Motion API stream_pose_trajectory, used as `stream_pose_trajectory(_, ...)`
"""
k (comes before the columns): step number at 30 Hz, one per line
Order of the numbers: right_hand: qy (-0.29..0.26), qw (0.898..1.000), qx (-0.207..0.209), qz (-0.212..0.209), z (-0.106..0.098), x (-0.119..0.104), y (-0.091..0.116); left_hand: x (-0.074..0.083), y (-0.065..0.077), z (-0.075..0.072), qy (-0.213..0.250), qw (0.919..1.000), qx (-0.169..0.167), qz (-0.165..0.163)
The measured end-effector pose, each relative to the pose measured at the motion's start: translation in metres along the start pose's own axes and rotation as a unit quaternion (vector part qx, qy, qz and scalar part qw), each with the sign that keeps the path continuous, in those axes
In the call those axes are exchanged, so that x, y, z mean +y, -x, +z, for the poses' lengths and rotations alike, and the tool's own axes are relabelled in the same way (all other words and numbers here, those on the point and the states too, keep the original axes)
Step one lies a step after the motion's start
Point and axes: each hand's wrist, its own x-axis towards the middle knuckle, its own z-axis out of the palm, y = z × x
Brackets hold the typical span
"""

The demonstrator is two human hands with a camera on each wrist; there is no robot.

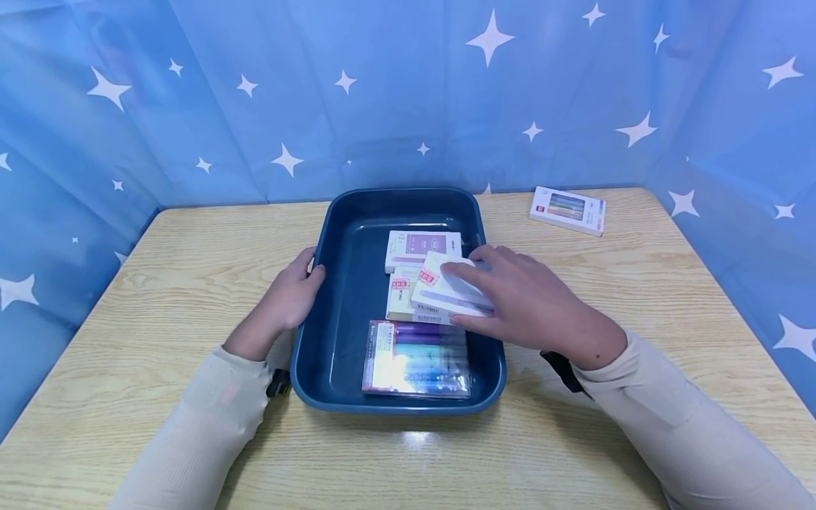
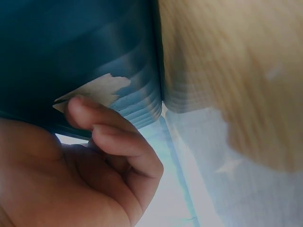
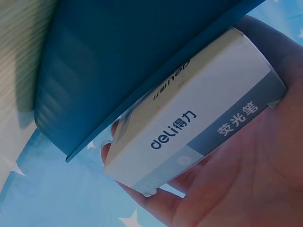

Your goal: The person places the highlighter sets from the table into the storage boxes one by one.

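A dark blue plastic tray [image 1: 350,283] stands on the table in the middle of the head view. At its left rim my left hand [image 1: 288,294] holds the wall, with curled fingers [image 2: 116,137] against the outside near a torn label [image 2: 97,92]. My right hand [image 1: 525,297] grips a white highlighter box [image 1: 440,283], tilted over the tray's right side. Part of a cream box [image 1: 399,301] shows beneath it. Behind lies a white and purple box [image 1: 421,243]. Nearest the front of the tray is a clear pack of colored pens [image 1: 421,358].
A white box with a window showing colored pens [image 1: 567,210] lies at the back right of the wooden table [image 1: 178,283]. Behind the table hangs a blue curtain [image 1: 395,92] with white stars.
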Motion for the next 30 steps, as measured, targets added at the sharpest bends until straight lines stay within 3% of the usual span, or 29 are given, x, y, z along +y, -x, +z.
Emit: stream_pose_trajectory(30, -0.005, 0.998, 0.018, -0.059, 0.0038, -0.0056, 0.0032, 0.0014, -0.0006, 0.0009, -0.008, 0.9999, 0.005, 0.003)
